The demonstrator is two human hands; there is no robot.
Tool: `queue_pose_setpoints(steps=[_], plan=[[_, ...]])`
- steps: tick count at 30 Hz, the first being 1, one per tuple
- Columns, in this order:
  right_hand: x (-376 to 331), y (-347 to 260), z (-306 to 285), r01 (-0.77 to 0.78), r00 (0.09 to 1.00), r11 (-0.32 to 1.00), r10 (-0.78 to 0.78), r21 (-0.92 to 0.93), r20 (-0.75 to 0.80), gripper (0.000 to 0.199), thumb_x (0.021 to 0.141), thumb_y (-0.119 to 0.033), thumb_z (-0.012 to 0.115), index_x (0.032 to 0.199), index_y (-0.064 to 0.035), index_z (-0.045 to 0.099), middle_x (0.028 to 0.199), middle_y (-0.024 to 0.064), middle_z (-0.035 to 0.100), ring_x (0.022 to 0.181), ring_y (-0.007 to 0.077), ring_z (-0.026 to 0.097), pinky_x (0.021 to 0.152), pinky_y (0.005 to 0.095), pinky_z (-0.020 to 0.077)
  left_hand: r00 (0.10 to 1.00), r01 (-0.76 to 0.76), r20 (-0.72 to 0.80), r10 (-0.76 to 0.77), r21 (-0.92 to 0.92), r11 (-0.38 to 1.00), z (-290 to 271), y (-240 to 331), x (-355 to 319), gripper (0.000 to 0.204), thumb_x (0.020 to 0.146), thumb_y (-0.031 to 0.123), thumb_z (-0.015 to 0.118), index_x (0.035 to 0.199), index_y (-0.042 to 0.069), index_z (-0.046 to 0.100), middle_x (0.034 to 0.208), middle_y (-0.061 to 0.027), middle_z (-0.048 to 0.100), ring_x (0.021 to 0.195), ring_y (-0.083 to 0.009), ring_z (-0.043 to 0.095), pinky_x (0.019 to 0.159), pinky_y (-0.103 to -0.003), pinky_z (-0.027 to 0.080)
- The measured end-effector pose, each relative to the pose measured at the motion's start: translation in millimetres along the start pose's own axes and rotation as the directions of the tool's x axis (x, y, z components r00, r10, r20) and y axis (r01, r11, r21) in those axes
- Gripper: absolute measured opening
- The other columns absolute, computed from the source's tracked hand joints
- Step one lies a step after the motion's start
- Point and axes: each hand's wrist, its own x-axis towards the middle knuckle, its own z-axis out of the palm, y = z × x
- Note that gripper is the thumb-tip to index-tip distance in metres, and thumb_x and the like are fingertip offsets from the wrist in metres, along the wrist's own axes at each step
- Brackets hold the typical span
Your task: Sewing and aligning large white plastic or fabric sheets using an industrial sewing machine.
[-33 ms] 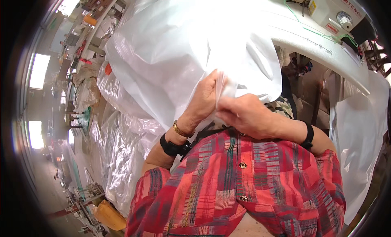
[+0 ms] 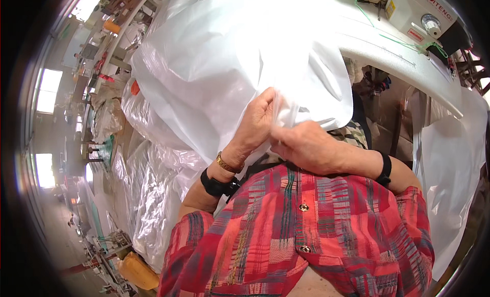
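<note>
At the far left stand bright windows [image 2: 49, 90], and below them, near the lower edge, lies a yellow-orange object [image 2: 138, 271]. Right of these, crumpled clear film [image 2: 148, 190] spreads in shiny folds. The white sheet [image 2: 199, 62] comes next, spread across the upper middle and partly over the table [image 2: 357, 29]. It runs from the top of the view down toward the person, narrowing to a gathered strip [image 2: 287, 109] between the hands; that strip's long axis runs roughly up and down, its near end pointing at the person's waist. The sheet's own long axis cannot be told, since its upper part is lost in glare.

The left hand [image 2: 259, 118], fingers pointing up and away, has its grip pinched on the strip's edge. The right hand [image 2: 309, 146] lies just beside it, fingers curled leftward against the strip's near end; blur hides whether that grip is closed on it. Right of the sheet's rounded corner is camouflage cloth [image 2: 353, 134]. At upper right, a white machine [image 2: 421, 16] stands on the table, and below, another white sheet [image 2: 451, 179] hangs lengthwise toward the person.
</note>
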Motion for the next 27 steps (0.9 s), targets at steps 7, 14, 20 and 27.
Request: queue_pose_setpoints(steps=[7,14,20,27], plan=[[9.3,7.5,1.1,0.138,0.976,0.984,-0.116,-0.110,0.185,0.018,0.089,-0.019,0.058,0.083,-0.0021,0.052,0.058,0.0161,0.056,0.054,0.0365,0.060,0.050,0.0450,0.0469,0.988,0.129,-0.031,-0.151,-0.370,0.920,-1.3,1.6,4.6,0.030,0.103,0.028,0.046,0.100,-0.001,0.056,0.086,0.0023,0.054,0.079,-0.0047,0.046,0.070,-0.021,0.042],[16.7,20.1,7.3,0.338,0.893,0.938,-0.295,-0.075,0.341,0.020,0.085,-0.018,0.061,0.080,-0.0005,0.053,0.062,0.0161,0.059,0.059,0.0351,0.062,0.054,0.0428,0.0482,0.968,0.250,0.063,-0.244,-0.351,0.902,-14.3,-5.5,6.1,0.024,0.097,0.024,0.058,0.106,0.002,0.057,0.087,0.0027,0.060,0.075,-0.0012,0.052,0.066,-0.016,0.043],[12.3,43.6,-19.6,-0.461,0.869,0.839,0.493,0.291,-0.045,0.028,0.092,-0.027,0.062,0.092,0.0006,0.062,0.068,0.0046,0.060,0.065,0.0143,0.061,0.059,0.0290,0.0493,0.956,0.288,0.076,-0.284,-0.438,0.852,-22.3,-5.2,7.0,0.018,0.091,0.016,0.067,0.100,0.000,0.064,0.082,0.0036,0.063,0.074,-0.0003,0.055,0.067,-0.014,0.044],[22.1,64.9,-4.7,-0.413,0.848,0.531,0.520,0.740,0.100,0.028,0.096,-0.029,0.059,0.089,-0.0017,0.065,0.078,0.0010,0.062,0.070,0.0077,0.056,0.065,0.0237,0.0487,0.969,0.237,0.031,-0.245,-0.406,0.883,-29.5,2.2,-0.2,0.015,0.090,0.016,0.068,0.094,0.001,0.066,0.080,0.0037,0.064,0.073,-0.0001,0.055,0.065,-0.014,0.044]])
